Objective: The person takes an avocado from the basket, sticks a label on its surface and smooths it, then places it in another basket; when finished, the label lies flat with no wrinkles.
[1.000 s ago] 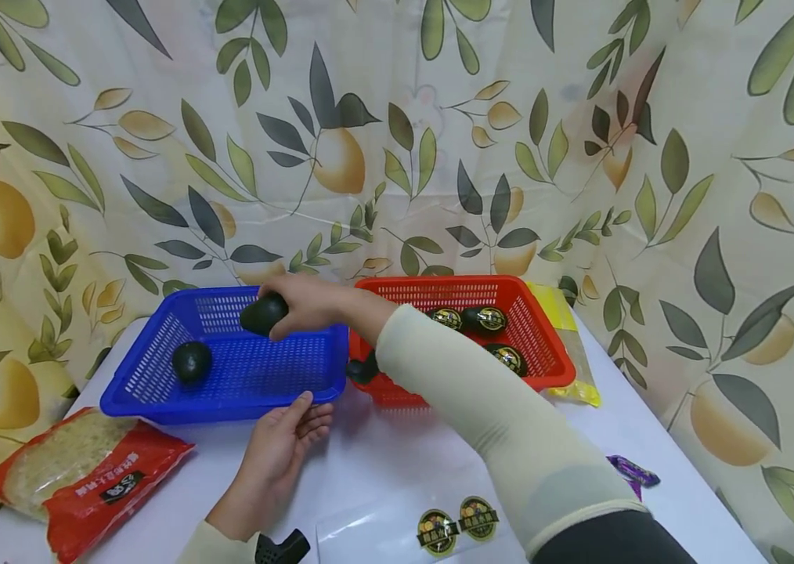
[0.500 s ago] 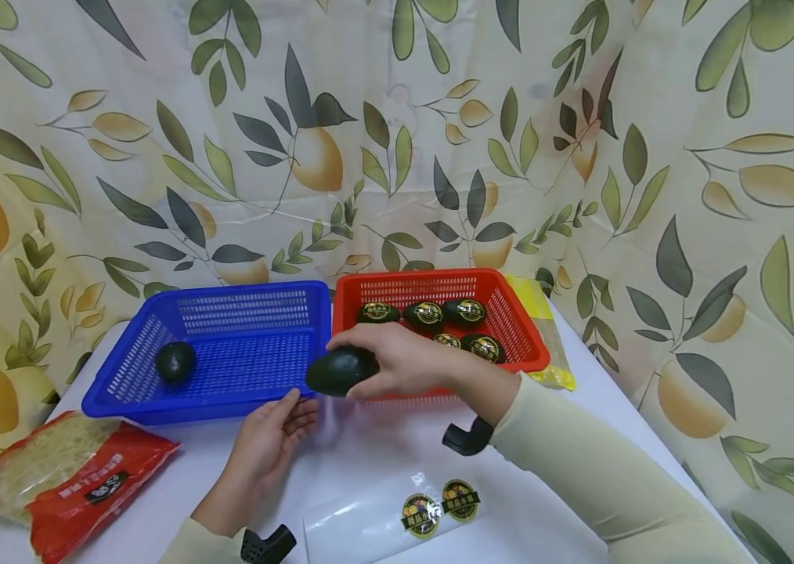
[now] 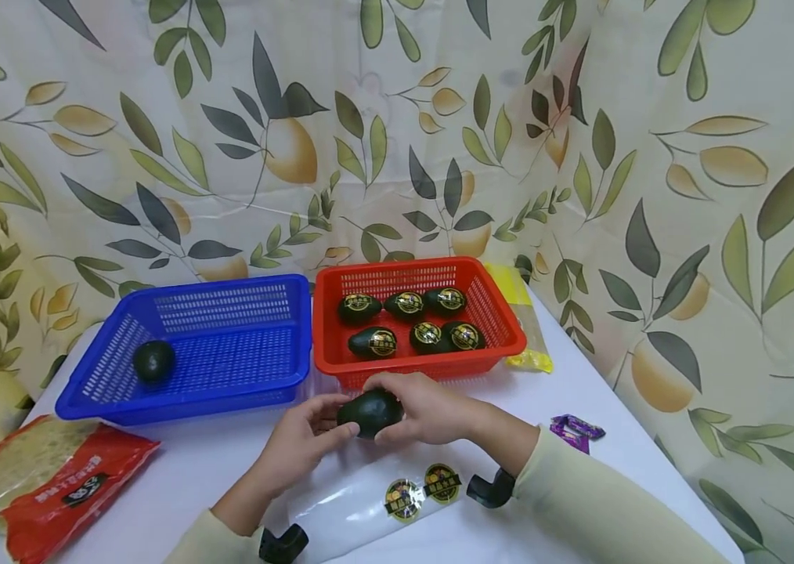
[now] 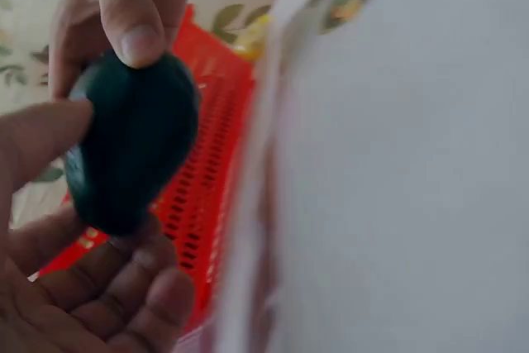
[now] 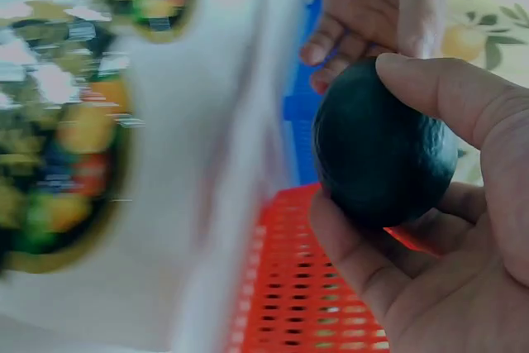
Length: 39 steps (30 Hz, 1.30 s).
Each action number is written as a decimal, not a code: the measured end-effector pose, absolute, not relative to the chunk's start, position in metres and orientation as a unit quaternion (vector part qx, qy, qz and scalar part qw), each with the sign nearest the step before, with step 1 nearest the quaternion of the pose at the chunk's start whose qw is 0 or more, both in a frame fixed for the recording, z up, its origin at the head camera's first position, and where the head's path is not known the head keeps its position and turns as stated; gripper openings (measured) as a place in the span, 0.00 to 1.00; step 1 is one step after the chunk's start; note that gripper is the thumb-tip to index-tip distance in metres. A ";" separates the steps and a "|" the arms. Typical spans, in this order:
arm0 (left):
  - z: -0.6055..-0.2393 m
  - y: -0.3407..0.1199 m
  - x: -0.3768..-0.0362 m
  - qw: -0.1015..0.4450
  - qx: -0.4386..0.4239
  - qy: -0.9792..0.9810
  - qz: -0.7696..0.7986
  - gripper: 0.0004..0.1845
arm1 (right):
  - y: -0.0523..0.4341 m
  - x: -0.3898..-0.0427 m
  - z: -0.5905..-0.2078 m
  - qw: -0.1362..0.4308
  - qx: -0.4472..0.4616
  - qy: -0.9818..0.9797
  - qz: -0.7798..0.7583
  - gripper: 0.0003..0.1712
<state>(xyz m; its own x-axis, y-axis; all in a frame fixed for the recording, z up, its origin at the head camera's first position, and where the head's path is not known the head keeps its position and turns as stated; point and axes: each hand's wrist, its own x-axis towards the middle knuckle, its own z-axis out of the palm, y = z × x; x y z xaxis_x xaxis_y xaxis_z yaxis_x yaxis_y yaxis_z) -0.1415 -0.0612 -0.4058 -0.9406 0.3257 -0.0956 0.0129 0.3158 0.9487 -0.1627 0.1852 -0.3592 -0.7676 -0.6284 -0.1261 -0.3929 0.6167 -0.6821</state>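
Avocado (image 3: 370, 413) in both our hands, held just in front of the red basket's (image 3: 503, 351) near rim, over the white surface (image 3: 228, 462). Our right hand (image 3: 425, 407) curls over it from above and the right, fingers (image 5: 450, 101) and thumb clamped around the fruit; our left hand (image 3: 305, 439) cups it from the left, fingers (image 4: 107, 287) bent under it and thumb against its side. This avocado shows no sticker on any face we can see.

Open room lies mostly to the right of the red basket, where the bare surface runs out to its edge, and in the strip in front of the blue basket (image 3: 178, 403). Just nearer to us than the red basket lies a clear sheet (image 3: 355, 509) carrying two round stickers (image 3: 421, 489); its near end is cut off by the frame.

Inside the red basket we count six stickered avocados (image 3: 376, 342), the two at the right overlapping so their outlines merge. The blue basket, touching the red basket's left side, holds one bare avocado (image 3: 153, 361). A yellow packet (image 3: 531, 356) is largely hidden behind the red basket. A red noodle bag (image 3: 45, 482) lies far left of it, partly cut off, and a small purple wrapper (image 3: 575, 429) lies to its right front. Both wrist views are blurred apart from the hands.
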 end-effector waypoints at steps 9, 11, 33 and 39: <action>-0.418 -0.047 -0.129 0.118 0.200 0.889 0.395 0.25 | 0.191 -0.152 -0.389 0.160 -0.310 0.904 -0.248 0.36; -0.417 -0.046 -0.126 0.108 0.203 0.898 0.375 0.25 | 0.191 -0.151 -0.392 0.153 -0.319 0.904 -0.240 0.34; -0.416 -0.037 -0.077 0.099 0.306 0.929 0.183 0.27 | 0.192 -0.154 -0.389 0.177 -0.311 0.903 -0.240 0.48; -0.415 -0.036 -0.079 0.105 0.312 0.918 0.220 0.14 | 0.194 -0.154 -0.386 0.170 -0.300 0.904 -0.253 0.47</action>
<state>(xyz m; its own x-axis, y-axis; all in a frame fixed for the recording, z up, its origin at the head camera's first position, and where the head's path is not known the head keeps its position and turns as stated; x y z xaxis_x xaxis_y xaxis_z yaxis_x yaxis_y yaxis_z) -0.0787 -0.0361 -0.4150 -0.7828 0.6197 -0.0562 0.5272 0.7086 0.4690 -0.1543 0.1941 -0.3859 -0.7619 -0.6286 -0.1560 -0.4559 0.6916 -0.5602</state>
